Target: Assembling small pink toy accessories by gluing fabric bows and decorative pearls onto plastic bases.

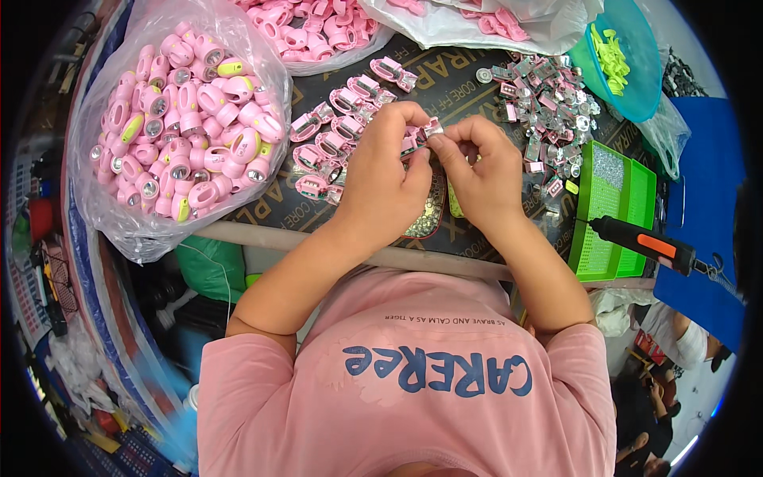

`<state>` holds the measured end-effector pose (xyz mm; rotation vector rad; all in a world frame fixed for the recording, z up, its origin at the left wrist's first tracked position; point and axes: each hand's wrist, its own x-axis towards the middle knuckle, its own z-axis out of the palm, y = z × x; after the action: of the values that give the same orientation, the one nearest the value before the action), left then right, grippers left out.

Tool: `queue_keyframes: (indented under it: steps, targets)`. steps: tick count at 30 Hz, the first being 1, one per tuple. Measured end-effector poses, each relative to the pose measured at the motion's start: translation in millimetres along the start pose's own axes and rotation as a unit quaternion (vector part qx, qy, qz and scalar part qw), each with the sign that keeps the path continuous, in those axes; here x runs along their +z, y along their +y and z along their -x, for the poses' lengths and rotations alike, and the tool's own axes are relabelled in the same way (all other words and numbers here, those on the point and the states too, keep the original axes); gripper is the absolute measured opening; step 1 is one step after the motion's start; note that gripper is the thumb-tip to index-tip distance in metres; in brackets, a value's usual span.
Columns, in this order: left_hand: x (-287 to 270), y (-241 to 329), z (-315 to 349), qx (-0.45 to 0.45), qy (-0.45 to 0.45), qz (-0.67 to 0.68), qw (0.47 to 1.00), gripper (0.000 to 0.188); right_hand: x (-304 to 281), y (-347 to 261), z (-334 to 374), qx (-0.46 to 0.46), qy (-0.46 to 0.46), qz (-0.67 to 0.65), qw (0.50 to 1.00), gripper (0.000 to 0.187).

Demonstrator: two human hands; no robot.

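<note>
Over the dark table, my left hand [385, 179] is closed round a pink flashlight shell [409, 143], most of it hidden by the fingers. My right hand [485, 175] meets it, thumb and forefinger pinching a small pink-and-silver part [432, 127] at the shell's end. Beside my left hand lie several open flashlight shells [330, 143] with small green boards and metal pieces inside. Under the hands sits a shallow dish of small shiny metal parts [427, 219]. A yellow-green piece [455, 200] shows below my right hand.
A clear bag of pink flashlights [191, 127] stands left. Pink shells [318, 28] fill another bag behind. Silver-and-pink parts [548, 111] are heaped right, near a green tray [588, 238], a black-and-orange electric screwdriver [644, 241] and a teal bowl [648, 75] of lime-green pieces.
</note>
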<state>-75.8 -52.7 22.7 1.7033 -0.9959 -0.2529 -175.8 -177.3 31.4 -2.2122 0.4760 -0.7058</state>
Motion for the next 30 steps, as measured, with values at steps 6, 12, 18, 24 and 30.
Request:
queue_keyframes:
  steps: [6,12,18,24,30]
  targets:
    - [2.1,-0.8,-4.5,0.0,-0.02,-0.016,1.0,0.042,7.8,9.9,3.3,0.187,-0.022,-0.244,0.951,0.008]
    - [-9.1,-23.7,-56.1,0.004,-0.128,-0.048,0.991,0.039,-26.6,35.3,-22.7,0.266,-0.098,-0.296,0.912,0.023]
    - [-22.2,-76.3,-131.3,0.2,-0.16,-0.197,0.946,0.034,-92.6,83.8,-50.6,0.195,0.012,0.065,0.979,0.021]
    - [-14.5,-92.3,-140.5,0.222,-0.229,-0.221,0.922,0.035,-76.2,69.3,-44.4,0.153,-0.076,0.216,0.961,0.021]
    - [-12.6,-99.0,-140.2,0.18,-0.259,-0.225,0.922,0.037,-60.7,61.0,-45.0,0.126,-0.1,0.315,0.935,0.019]
